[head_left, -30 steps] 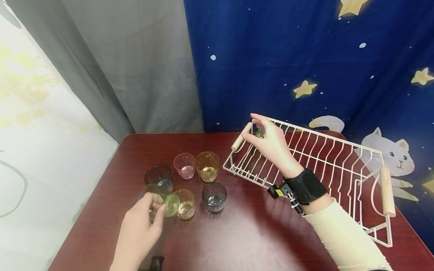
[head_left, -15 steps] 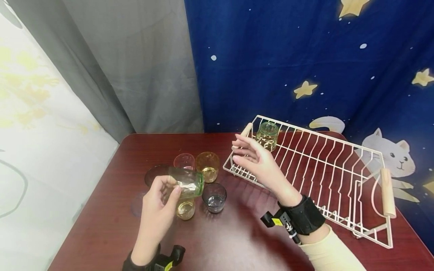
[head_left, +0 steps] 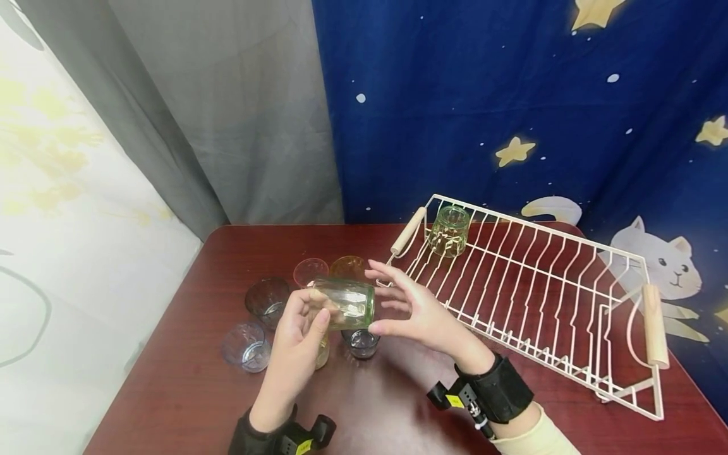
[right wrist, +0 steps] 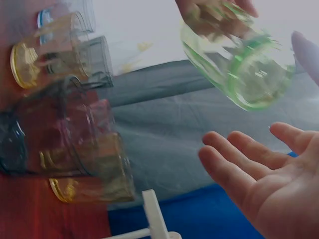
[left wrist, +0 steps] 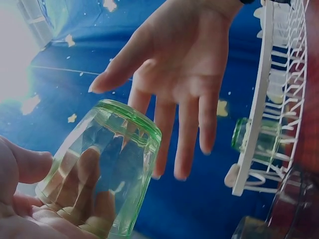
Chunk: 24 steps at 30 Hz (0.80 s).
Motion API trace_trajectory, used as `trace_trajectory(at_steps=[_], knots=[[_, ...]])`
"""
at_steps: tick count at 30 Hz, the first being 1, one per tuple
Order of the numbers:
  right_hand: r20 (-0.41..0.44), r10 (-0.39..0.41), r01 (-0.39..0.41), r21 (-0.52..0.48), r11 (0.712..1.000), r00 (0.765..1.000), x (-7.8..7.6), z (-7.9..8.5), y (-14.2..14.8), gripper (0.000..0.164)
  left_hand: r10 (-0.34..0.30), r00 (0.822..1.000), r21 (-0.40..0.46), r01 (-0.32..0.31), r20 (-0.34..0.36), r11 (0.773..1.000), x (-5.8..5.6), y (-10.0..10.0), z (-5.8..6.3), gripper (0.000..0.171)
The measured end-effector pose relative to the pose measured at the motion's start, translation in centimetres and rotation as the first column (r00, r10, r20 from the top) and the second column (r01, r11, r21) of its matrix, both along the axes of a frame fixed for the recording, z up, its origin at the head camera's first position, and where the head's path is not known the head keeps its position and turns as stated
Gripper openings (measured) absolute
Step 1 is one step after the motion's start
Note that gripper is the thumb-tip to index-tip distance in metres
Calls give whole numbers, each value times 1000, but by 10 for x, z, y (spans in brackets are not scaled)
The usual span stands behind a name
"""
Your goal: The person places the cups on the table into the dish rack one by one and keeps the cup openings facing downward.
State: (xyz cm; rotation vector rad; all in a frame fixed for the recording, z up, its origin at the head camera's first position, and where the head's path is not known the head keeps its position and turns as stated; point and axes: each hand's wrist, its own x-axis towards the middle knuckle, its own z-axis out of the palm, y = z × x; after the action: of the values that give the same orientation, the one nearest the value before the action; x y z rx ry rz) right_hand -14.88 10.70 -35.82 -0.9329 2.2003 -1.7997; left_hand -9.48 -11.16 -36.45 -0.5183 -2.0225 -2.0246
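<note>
In the head view my left hand [head_left: 298, 338] grips a pale green glass tumbler [head_left: 348, 304] above the table, tipped on its side with the base facing right. Thumb and fingers wrap its rim end, and the left wrist view shows fingers through the tumbler [left wrist: 112, 164]. My right hand [head_left: 418, 316] is beside the base, fingers spread and holding nothing. The right wrist view has a gap between its fingertips [right wrist: 212, 154] and the tumbler. A second green tumbler [head_left: 450, 232] stands upside down at the left end of the white wire dish rack [head_left: 529, 253].
Several tumblers stand upright on the red-brown table [head_left: 188, 385]: dark [head_left: 266, 298], clear bluish [head_left: 246, 347], pink [head_left: 310, 270], amber [head_left: 347, 264], smoky grey [head_left: 363, 344] and yellow [head_left: 323, 354], some partly hidden. The rack has wooden handles [head_left: 654, 325]. Curtains [head_left: 398, 126] hang behind.
My right hand has let go of the tumbler in the rack and come left and down. My left hand has lifted its green tumbler from among the others and carried it right.
</note>
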Motion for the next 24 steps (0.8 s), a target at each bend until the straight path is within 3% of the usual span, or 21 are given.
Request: trace_trajectory(at_steps=[5, 15, 24], knots=[[33, 30, -29, -17, 999, 999, 5, -6, -7, 85, -63, 998, 7, 63, -17, 998, -2, 6, -5, 19], [-49, -65, 66, 15, 998, 997, 10, -8, -8, 73, -105, 994, 4, 105, -1, 994, -1, 9, -12, 21], [-64, -132, 133, 22, 991, 989, 6, 0, -2, 71, -64, 998, -35, 65, 29, 997, -1, 9, -9, 26]])
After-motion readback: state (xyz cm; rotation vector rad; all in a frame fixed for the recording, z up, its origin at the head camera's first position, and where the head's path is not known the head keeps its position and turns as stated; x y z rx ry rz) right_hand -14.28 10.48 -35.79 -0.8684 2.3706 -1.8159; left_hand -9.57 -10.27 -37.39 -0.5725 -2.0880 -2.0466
